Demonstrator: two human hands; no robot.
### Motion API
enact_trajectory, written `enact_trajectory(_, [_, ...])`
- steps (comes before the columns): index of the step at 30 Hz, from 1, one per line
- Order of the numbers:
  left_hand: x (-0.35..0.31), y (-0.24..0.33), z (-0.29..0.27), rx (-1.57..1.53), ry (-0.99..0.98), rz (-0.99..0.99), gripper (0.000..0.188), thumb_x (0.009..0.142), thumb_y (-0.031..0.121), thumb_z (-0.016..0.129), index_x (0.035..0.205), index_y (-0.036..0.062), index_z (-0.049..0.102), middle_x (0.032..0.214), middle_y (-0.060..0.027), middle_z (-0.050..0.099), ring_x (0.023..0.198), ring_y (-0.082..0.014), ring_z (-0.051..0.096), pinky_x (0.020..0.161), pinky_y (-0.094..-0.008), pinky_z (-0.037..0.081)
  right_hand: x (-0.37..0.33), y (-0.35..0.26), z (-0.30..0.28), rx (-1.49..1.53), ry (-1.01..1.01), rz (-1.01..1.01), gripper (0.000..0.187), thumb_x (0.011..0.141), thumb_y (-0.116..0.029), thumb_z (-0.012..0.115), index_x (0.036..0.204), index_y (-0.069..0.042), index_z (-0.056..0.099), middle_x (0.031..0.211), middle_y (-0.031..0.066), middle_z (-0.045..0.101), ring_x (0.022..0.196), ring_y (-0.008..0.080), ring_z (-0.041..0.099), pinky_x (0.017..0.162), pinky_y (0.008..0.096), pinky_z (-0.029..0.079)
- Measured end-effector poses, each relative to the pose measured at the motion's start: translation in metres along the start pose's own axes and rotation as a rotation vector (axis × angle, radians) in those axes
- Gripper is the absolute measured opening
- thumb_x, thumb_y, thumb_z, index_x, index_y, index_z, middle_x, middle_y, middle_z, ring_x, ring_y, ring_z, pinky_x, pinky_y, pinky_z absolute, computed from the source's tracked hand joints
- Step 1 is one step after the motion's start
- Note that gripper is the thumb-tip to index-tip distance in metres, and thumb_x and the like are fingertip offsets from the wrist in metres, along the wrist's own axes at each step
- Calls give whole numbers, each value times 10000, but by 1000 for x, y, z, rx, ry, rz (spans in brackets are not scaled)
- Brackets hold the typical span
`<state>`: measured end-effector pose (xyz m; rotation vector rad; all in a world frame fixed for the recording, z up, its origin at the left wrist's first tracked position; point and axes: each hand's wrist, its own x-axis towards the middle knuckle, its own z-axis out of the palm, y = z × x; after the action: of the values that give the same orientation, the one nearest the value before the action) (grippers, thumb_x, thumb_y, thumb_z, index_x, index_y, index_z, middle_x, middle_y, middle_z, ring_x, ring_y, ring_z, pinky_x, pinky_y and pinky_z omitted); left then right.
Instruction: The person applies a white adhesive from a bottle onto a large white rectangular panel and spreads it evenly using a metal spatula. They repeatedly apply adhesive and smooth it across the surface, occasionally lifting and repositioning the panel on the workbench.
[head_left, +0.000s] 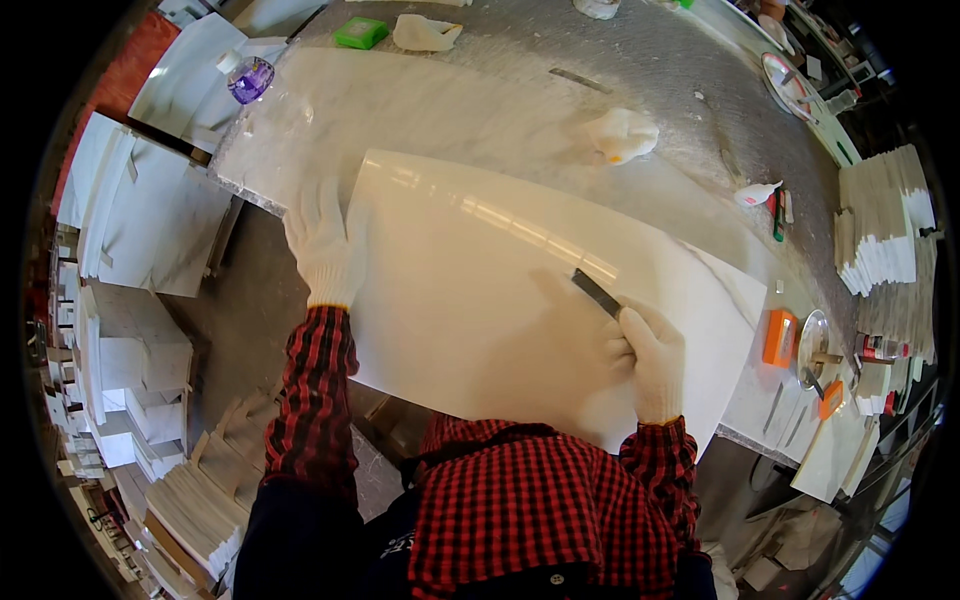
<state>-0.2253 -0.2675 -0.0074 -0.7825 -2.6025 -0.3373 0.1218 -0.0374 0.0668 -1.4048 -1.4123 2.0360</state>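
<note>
A large, glossy white slab (480, 300) with faint grey veins lies at a slant across the worktable (680, 90) before me. My left hand (325, 240), in a white knit glove, is at the slab's left edge. Its fingers stretch out toward the far side, nearly flat. Over the right part of the slab, my right hand (655, 362), gloved too, is closed on one end of a dark, flat strip (596, 292). The strip's other end points far and left; whether it is a file or a scraper blade I cannot tell, nor whether it touches the slab.
Far left stands a bottle of purple liquid (250, 80), with a green box (361, 33) beyond. A white wad (622, 136) lies behind the slab. To the right are a small white tube (756, 194), an orange box (780, 338) and stacked slabs (885, 220). More slabs (165, 215) stand left.
</note>
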Motion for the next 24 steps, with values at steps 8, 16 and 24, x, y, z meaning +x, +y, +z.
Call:
enact_trajectory(8, [22,-11,26,-174,-74,87,534,1064,441,514,1475,101,545,1553,-126,498,1483,-360,381,1247,-536,247,-1,-8,33,-113,-34,26,408,1047,-185,595,1342,94,633,904,79,706,712,72,610,612,216,468])
enact_trajectory(16, [24,-8,20,-153,-62,81,529,1057,453,523,1453,107,577,1556,-107,509,1475,-344,398,1259,-529,231,-1,-9,44,-249,-11,-22,355,1051,-171,587,1298,69,676,924,106,736,737,104,665,638,243,509])
enact_trajectory(24, [25,-5,17,-162,-94,62,539,1078,453,507,1482,102,567,1565,-124,509,1490,-336,388,1265,-492,230,-3,3,47,-278,61,-90,320,1054,-159,591,1286,32,701,911,83,739,748,113,686,675,256,530])
